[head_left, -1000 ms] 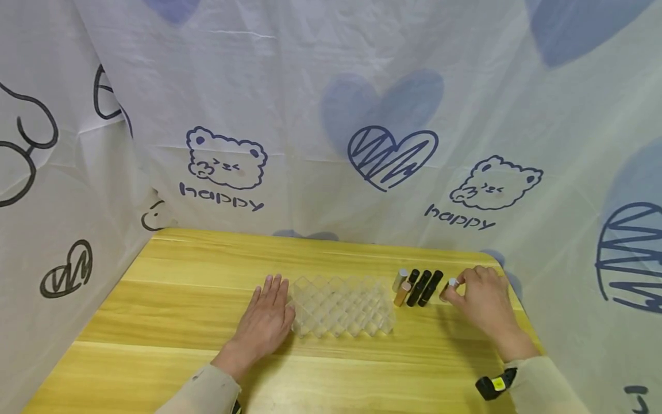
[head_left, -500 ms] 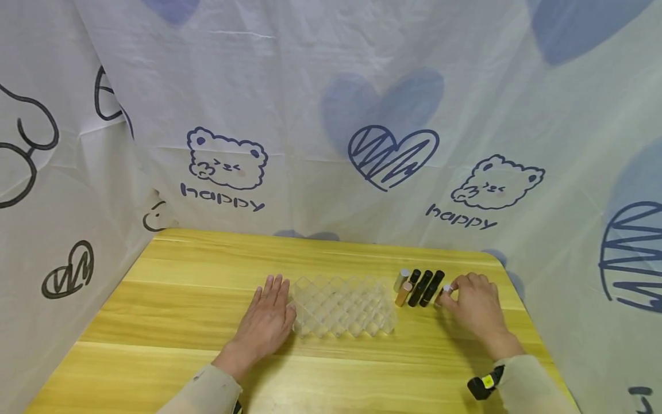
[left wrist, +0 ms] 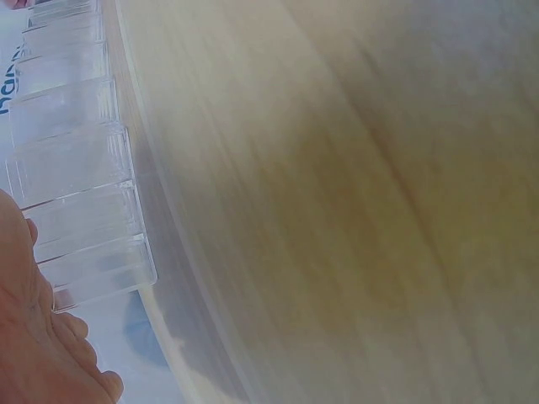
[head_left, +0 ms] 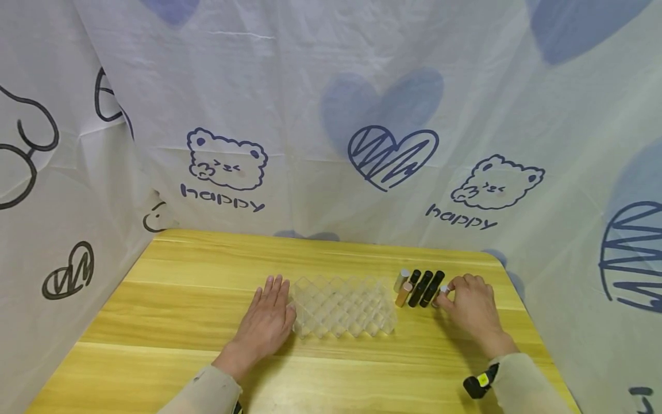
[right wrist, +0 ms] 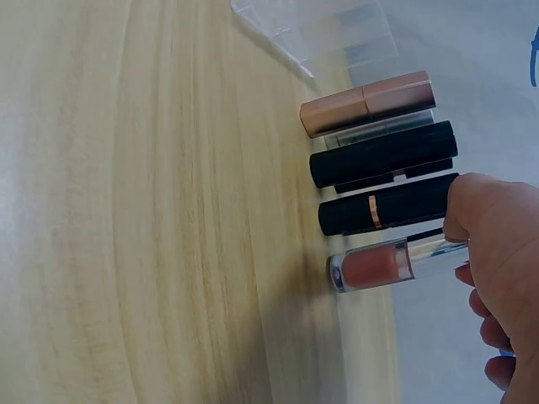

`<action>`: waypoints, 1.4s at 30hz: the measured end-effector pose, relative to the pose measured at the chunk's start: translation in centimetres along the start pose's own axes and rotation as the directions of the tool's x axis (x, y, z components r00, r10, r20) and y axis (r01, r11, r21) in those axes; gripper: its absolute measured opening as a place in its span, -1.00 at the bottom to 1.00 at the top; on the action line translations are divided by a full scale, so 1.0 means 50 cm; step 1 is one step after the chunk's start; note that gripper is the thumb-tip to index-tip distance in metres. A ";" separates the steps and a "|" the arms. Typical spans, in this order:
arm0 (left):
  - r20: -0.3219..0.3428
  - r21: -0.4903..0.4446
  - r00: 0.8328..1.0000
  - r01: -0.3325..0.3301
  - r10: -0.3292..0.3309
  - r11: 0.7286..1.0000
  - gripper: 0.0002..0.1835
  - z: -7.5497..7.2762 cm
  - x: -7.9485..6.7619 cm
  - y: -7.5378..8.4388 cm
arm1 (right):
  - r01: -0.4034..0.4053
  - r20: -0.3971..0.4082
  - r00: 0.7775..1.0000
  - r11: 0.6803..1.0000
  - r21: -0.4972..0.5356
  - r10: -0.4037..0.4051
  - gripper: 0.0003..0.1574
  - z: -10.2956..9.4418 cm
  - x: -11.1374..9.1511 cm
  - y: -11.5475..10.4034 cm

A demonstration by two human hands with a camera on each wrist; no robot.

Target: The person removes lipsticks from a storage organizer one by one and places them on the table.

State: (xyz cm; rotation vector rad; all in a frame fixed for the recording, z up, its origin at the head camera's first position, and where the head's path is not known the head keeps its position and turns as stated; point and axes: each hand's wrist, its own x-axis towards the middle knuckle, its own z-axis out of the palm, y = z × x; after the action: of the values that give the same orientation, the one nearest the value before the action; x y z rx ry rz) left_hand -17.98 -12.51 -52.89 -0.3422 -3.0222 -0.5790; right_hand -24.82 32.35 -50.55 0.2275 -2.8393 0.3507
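Observation:
A clear organizer point(head_left: 341, 307) with rows of diamond-shaped compartments lies on the table. My left hand point(head_left: 264, 325) rests flat at its left end, fingers straight and thumb against its side. On the right, my right hand point(head_left: 473, 310) pinches a lip gloss tube point(right wrist: 375, 266) by its pale cap between thumb and fingers. The tube has a clear body with reddish-pink filling and stands upright beside a black lipstick with a gold band point(right wrist: 349, 216). Farther left are a plain black lipstick point(right wrist: 383, 156), a copper lipstick point(right wrist: 367, 104) and a silver-capped tube point(head_left: 402, 279), partly hidden in the right wrist view.
The yellow wood-grain table point(head_left: 181, 287) carries the cosmetics in a tight group just right of the organizer. A white cloth point(head_left: 310, 115) with bear and heart drawings hangs behind the table and along its sides.
My right hand has moved left with the lip gloss tube, bringing it close to the black lipsticks. My left hand and the organizer have stayed in place.

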 end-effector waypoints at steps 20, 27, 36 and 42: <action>-0.010 -0.002 1.000 0.000 0.000 1.000 -0.33 0.001 0.000 0.002 | -0.018 -0.016 1.000 1.000 -0.002 0.018 -0.61 0.011 -0.002 0.009; -0.007 0.002 1.000 0.002 -0.002 1.000 -0.33 0.001 0.001 0.000 | -0.027 -0.011 1.000 1.000 0.008 0.027 -0.59 0.010 -0.002 0.006; -0.006 0.015 1.000 0.000 0.000 1.000 -0.32 0.002 0.003 -0.002 | -0.031 -0.036 0.999 0.999 0.015 0.032 -0.54 0.002 -0.008 -0.001; -0.014 0.043 1.000 -0.015 0.016 0.999 -0.31 0.000 0.001 -0.005 | -0.013 -0.096 0.995 0.999 0.036 0.016 -0.57 -0.002 -0.024 -0.028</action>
State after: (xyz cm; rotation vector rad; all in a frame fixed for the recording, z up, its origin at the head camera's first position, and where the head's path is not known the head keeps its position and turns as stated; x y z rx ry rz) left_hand -18.08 -12.70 -52.98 -0.3571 -3.0101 -0.5126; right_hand -23.41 31.19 -50.48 0.1915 -2.7426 0.4035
